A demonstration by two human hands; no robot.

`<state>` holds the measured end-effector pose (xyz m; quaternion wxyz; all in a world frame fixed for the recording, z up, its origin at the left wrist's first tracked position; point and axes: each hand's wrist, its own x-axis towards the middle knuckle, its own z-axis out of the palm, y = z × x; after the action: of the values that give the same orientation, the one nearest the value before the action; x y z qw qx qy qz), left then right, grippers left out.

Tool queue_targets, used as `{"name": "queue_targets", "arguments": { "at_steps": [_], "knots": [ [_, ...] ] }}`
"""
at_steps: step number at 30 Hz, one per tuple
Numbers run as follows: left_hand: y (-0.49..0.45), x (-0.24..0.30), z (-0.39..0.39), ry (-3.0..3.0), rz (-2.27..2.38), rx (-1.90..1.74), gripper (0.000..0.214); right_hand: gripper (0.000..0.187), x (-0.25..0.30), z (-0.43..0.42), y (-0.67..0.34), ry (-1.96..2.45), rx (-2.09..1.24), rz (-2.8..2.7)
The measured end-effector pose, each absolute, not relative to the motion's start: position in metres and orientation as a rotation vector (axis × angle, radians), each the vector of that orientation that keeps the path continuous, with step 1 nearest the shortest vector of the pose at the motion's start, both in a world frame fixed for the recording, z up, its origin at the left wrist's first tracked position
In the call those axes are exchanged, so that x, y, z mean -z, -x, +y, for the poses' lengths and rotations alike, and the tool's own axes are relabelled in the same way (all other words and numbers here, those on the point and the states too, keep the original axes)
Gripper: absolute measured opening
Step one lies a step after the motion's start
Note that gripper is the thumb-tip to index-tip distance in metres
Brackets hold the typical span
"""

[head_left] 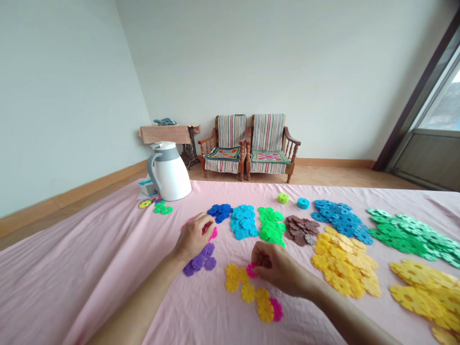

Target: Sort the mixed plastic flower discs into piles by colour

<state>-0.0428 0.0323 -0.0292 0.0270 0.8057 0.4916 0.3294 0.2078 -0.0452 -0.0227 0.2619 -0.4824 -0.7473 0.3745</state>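
Note:
My left hand (pixel 194 235) rests curled on a small pile of pink snowflake discs (pixel 214 233), fingers closed on one of them. Just below it lie several purple discs (pixel 200 261). My right hand (pixel 276 268) pinches a pink disc (pixel 251 270) at the edge of a flat chain of yellow discs (pixel 247 286). Another pink disc (pixel 276 309) sits at the chain's near end.
On the pink tablecloth (pixel 89 268) lie sorted piles: dark blue (pixel 220 211), cyan (pixel 243 221), green (pixel 271 225), brown (pixel 301 229), blue (pixel 341 218), yellow (pixel 345 266), mint green (pixel 413 232), yellow (pixel 427 287). White jug (pixel 168 171) at back left. Two chairs (pixel 247 146) beyond.

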Motion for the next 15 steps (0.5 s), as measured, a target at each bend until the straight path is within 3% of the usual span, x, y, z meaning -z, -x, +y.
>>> {"name": "queue_targets", "arguments": {
  "at_steps": [8,15],
  "knots": [
    [0.001,0.02,-0.005,-2.481,1.034,-0.848,0.017,0.015,0.036,-0.041,-0.2,1.242,-0.839,-1.874],
    [-0.017,0.025,-0.02,-2.484,0.955,-0.764,0.014,0.015,0.045,-0.042,-0.191,1.258,-0.769,-1.866]
  ]
}}
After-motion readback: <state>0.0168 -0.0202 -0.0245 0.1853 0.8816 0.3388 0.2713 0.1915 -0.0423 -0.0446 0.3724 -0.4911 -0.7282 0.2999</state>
